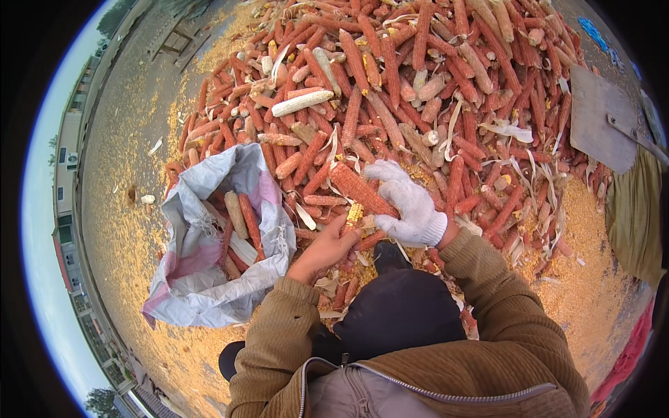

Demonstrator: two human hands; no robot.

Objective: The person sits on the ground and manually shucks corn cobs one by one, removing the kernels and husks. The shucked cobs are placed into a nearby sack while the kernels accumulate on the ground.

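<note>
My bare left hand (330, 244) grips a small corn cob with yellow kernels (354, 215). Close beside it, my right hand (410, 205), in a white knitted glove, is closed around the lower end of a thick red corn cob (359, 187). The two cobs lie very near each other; whether they touch I cannot tell. Beyond my hands rises a large heap of mostly red corn cobs (389, 117). A woven plastic sack (180, 209), white with pink stripes, lies open to my left with several cobs inside.
Loose yellow kernels (590, 271) cover much of the ground. A flat metal shovel blade (601, 117) leans at the heap's right side, above a greenish cloth (635, 214). Blue cord (596, 34) lies far right. A wooden frame (176, 42) stands at the upper left.
</note>
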